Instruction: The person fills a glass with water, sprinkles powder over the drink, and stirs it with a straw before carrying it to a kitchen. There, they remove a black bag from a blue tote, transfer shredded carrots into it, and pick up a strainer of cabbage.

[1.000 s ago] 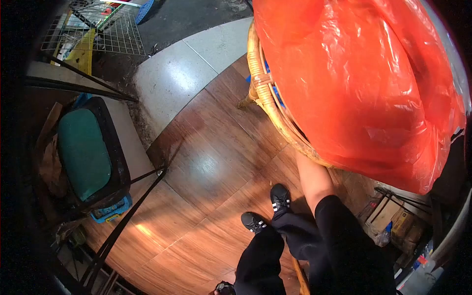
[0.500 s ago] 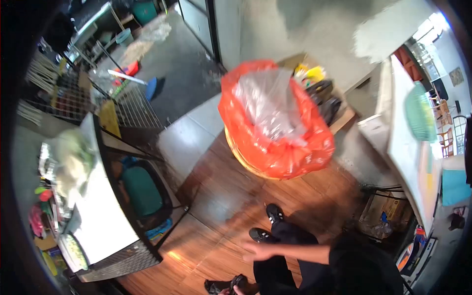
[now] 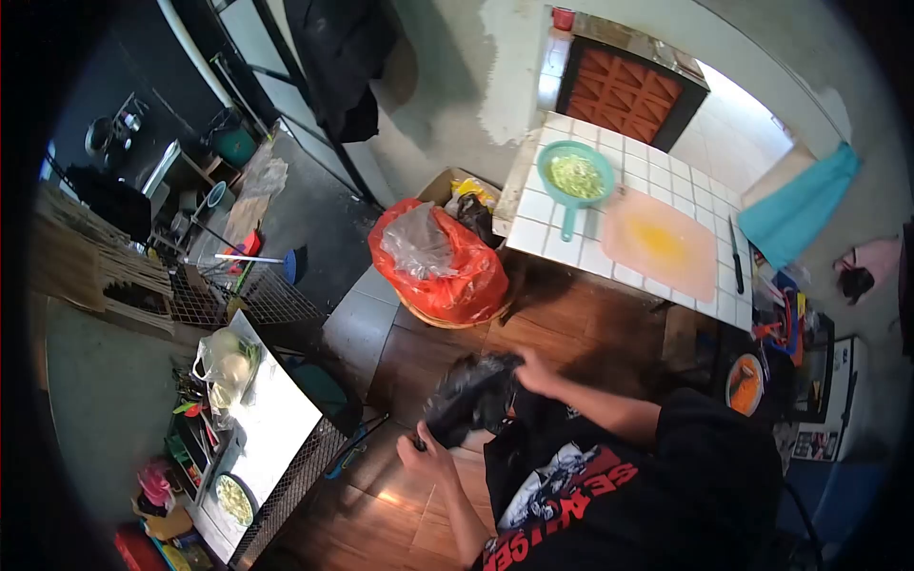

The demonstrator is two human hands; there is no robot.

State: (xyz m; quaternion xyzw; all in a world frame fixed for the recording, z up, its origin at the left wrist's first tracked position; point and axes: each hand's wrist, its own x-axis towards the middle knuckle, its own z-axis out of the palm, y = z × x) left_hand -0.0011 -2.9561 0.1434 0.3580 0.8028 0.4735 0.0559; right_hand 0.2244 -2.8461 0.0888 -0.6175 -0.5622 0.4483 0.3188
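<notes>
A black plastic bag [image 3: 468, 395] stretches between my two hands, over the wooden-look floor in front of my body. My left hand [image 3: 428, 457] is closed on its lower left edge. At the upper right edge, my right hand [image 3: 539, 371] grips the same bag. The bag looks crumpled and partly blurred, and whether anything is inside cannot be seen. Beyond it stands a basket lined with a large red plastic bag [image 3: 466, 290], with clear plastic [image 3: 419, 243] bunched on top.
On the tiled counter [image 3: 533, 224] are a green strainer [image 3: 568, 217] of shredded vegetable, a pink cutting board [image 3: 619, 252] and a knife [image 3: 736, 255]. A white table [image 3: 276, 419] at left carries a bowl of shreds [image 3: 233, 500] and a bagged vegetable [image 3: 228, 366]. A cardboard box [image 3: 438, 187] stands behind the red bag.
The black bag has come up from the bottom edge and spread out. My right hand, previously empty and open, now grips it too. The view has shifted, bringing the counter top into sight.
</notes>
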